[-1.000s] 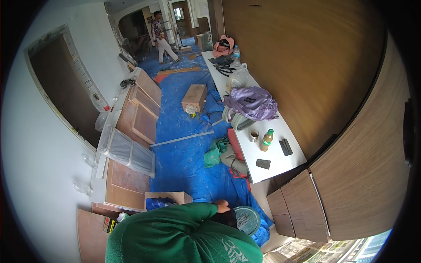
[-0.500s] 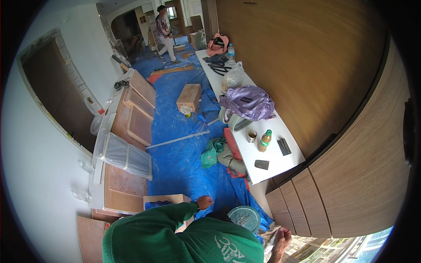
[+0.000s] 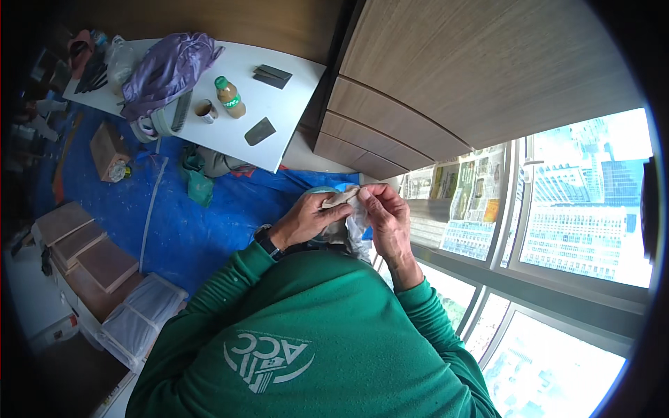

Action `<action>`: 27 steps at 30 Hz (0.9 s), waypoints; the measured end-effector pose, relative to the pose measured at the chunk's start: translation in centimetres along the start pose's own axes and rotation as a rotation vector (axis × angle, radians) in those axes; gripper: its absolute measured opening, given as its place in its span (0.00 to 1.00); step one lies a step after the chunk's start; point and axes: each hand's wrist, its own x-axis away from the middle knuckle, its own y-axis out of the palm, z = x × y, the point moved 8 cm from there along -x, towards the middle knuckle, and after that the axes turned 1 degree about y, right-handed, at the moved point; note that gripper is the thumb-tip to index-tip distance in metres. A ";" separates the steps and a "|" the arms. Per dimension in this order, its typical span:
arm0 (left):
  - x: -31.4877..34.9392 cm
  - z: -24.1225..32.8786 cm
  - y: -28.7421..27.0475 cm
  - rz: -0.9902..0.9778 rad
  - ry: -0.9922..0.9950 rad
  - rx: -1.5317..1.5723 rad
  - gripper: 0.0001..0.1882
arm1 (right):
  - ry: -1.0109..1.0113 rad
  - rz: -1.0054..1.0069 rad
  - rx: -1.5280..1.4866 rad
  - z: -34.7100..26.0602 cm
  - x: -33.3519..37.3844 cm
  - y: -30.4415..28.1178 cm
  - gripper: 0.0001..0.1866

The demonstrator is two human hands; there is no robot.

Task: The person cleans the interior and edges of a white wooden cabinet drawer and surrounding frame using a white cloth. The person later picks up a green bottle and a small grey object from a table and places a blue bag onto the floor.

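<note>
In front of my chest, my two hands meet on a crumpled pale cloth (image 3: pixel 357 231). My left hand (image 3: pixel 304 221), with a dark watch at the wrist, pinches its beige upper part between thumb and fingers. Close beside it, my right hand (image 3: pixel 390 221) grips the same cloth with thumb and forefinger, while a whitish length hangs below. Whether this is cloth or soft paper is hard to say. Behind the hands, mostly hidden, shows the rim of a round greenish tub or lid (image 3: pixel 319 189).
A white table (image 3: pixel 293 83) ahead bears a purple bag (image 3: pixel 167 73), a cup (image 3: pixel 205 111), a bottle (image 3: pixel 230 97) and dark flat blades (image 3: pixel 260 131). Blue sheeting (image 3: pixel 230 223) covers the floor. Wooden drawers (image 3: pixel 376 125) and windows (image 3: pixel 578 230) stand to the right; wooden panels (image 3: pixel 104 258) lie left.
My view and body have turned right, toward the windows. My left hand, empty and apart before, has come over to the cloth that my right hand was holding.
</note>
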 end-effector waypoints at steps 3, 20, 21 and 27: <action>1.5 -2.8 0.0 0.008 -0.064 0.099 0.19 | -0.064 0.017 0.105 -0.3 1.7 -0.3 0.06; 12.9 -9.6 -6.1 0.865 -0.208 0.216 0.18 | -0.607 -0.255 0.606 -7.8 1.3 -1.3 0.19; 12.5 -9.6 -4.9 0.869 -0.200 0.224 0.18 | -0.617 -0.257 0.613 -8.0 1.3 -1.8 0.19; 10.8 -9.6 1.4 0.898 -0.216 0.201 0.19 | -0.626 -0.223 0.634 -7.8 0.2 -6.7 0.16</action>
